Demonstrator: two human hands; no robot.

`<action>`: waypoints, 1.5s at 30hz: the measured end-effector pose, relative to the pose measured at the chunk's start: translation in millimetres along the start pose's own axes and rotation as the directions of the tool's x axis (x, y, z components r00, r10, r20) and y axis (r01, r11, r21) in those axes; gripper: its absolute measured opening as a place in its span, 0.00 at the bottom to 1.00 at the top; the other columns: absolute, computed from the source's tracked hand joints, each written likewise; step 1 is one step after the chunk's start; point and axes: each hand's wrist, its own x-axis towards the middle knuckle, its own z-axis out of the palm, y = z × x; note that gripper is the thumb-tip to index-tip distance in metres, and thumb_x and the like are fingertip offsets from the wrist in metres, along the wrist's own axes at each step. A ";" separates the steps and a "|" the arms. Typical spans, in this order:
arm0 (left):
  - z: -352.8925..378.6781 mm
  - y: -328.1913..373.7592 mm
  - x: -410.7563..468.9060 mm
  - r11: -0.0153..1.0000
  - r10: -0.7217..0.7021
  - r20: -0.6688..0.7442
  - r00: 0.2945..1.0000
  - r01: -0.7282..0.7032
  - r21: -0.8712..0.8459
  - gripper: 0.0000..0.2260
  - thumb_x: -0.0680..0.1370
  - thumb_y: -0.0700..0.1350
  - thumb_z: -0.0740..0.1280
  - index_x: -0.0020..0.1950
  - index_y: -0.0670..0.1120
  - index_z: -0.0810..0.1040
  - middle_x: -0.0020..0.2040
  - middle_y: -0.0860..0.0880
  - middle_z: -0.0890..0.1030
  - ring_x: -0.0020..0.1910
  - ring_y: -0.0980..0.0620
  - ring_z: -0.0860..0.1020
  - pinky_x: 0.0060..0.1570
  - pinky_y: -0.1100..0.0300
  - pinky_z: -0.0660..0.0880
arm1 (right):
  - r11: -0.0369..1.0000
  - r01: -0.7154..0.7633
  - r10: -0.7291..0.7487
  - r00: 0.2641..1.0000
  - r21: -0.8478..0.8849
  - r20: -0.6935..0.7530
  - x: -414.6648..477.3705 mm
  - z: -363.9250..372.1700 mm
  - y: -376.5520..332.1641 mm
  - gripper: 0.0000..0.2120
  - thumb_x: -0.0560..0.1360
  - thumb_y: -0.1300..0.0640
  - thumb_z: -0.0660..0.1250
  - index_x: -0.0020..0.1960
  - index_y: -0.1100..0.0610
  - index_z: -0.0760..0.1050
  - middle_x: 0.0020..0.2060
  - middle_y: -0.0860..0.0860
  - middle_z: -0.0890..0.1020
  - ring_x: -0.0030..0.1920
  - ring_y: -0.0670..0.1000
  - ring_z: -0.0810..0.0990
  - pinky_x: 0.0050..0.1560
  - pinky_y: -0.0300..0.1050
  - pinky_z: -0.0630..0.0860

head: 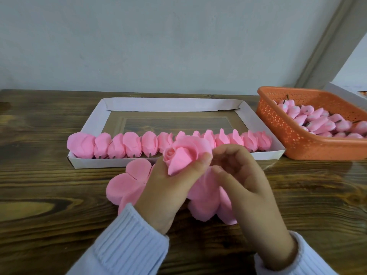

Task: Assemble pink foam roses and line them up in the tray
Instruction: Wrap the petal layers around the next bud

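Observation:
My left hand (170,187) grips a pink foam rose (184,151) with its bud pointing left, held just in front of the tray. Beside it, my right hand (242,175) has its fingers curled against the rose's base, pinching the foam there. Under both hands lies a pile of flat pink foam petal sheets (131,185) on the wooden table. The white cardboard tray (95,120) holds a row of several finished pink roses (127,144) along its near edge, running left to right.
An orange perforated plastic basket (297,135) stands at the right, filled with several pink foam buds (317,122) on dark stems. A pale wall rises behind the table. A white box corner (345,92) shows behind the basket.

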 end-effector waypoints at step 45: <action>-4.3 4.2 0.7 0.958 0.198 -0.027 0.980 -0.188 0.216 0.15 0.70 0.58 0.68 0.46 0.49 0.84 0.44 0.46 0.85 0.47 0.49 0.83 0.49 0.49 0.80 | 0.943 0.094 -0.137 0.984 -0.321 -0.115 -2.5 -2.5 -3.3 0.05 0.72 0.61 0.72 0.42 0.52 0.80 0.33 0.47 0.83 0.33 0.45 0.81 0.34 0.35 0.76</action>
